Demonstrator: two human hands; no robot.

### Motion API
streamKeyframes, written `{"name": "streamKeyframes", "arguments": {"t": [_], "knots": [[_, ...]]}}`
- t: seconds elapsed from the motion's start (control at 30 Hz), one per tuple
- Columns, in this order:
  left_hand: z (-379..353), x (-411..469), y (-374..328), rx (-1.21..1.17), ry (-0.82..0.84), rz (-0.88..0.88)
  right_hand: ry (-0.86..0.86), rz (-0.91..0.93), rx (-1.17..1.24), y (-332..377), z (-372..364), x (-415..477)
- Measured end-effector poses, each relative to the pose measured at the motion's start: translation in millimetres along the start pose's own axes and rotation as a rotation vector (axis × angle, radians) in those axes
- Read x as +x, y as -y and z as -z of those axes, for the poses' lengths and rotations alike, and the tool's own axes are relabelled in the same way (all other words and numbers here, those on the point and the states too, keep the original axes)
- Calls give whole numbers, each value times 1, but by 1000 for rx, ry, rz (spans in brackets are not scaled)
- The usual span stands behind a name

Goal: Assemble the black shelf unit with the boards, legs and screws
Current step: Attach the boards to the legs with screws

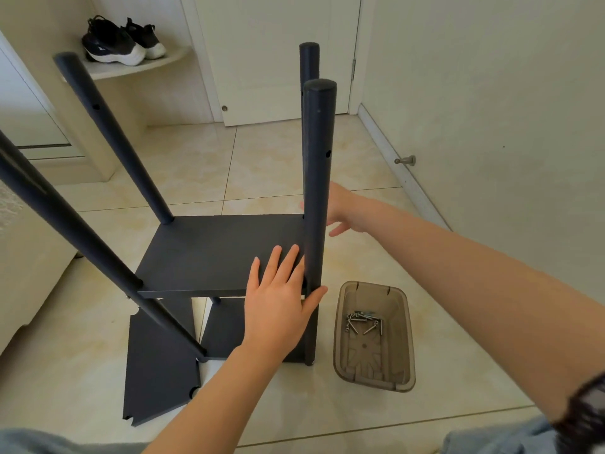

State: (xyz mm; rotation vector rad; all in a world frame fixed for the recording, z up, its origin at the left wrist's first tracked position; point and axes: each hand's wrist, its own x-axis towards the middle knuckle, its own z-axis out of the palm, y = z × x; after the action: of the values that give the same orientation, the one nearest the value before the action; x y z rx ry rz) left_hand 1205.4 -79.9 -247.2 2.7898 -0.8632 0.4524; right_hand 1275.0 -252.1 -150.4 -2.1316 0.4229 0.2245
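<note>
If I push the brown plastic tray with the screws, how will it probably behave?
The tray probably slides easily on the glossy tile floor. It looks thin and light. The loose screws would likely shift and rattle.

light: soft, even, fairly bright | shadows: faint, just under the board (212, 253) | glare: mild sheen on floor tiles (327, 417) | edges: fisheye, legs (114, 136) splay outward | blur: sleeve (584, 417) bottom-right smeared
</note>
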Motion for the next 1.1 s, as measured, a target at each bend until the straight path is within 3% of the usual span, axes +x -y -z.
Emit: {"name": "streamKeyframes", "arguments": {"t": [0.2,0.73,0.87,1.0,1.1], "knots": [[-3,2,1,30,-11,5,114,-66,179,-11,-16,10],[15,13,1,-149,228,64,31,-20,40,-16,-17,-5],[19,11,2,-176,251,84,75,33,-150,-21,-16,-11],[19,7,3,-240,197,68,226,88,-447,-11,2,-43],[20,2,4,-294,146,59,351,184,-521,-6,11,-76]]}}
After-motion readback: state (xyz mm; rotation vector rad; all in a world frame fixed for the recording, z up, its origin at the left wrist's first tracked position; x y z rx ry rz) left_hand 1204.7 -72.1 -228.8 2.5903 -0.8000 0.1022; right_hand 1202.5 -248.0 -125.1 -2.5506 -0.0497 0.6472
